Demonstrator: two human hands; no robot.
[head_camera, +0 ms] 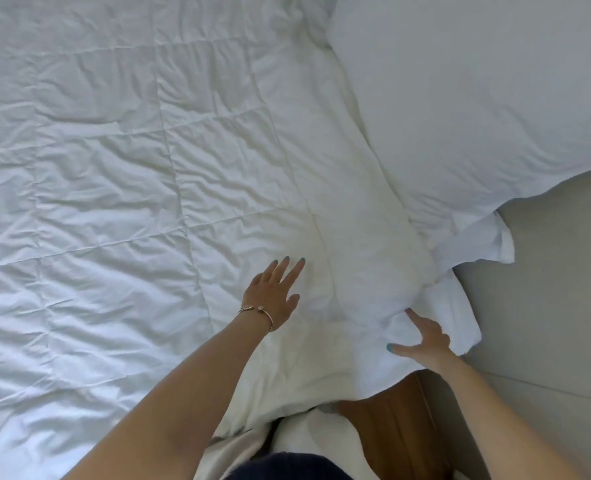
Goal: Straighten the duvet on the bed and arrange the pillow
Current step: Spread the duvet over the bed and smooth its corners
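Observation:
A white quilted duvet (114,168) covers the bed, wrinkled, with its folded top edge forming a thick roll (366,237) that runs toward the near corner. A white pillow (477,98) lies at the upper right, its case flap hanging over the bed edge. My left hand (275,296), with a bracelet on the wrist, lies flat on the duvet with fingers straight. My right hand (422,341) is at the duvet's near corner, index finger and thumb spread against the fabric, the other fingers hidden in the cloth.
Grey floor (546,306) runs along the right of the bed. A brown wooden bed frame (391,427) shows below the duvet corner. A loose sheet corner (460,317) hangs over the bed edge by my right hand.

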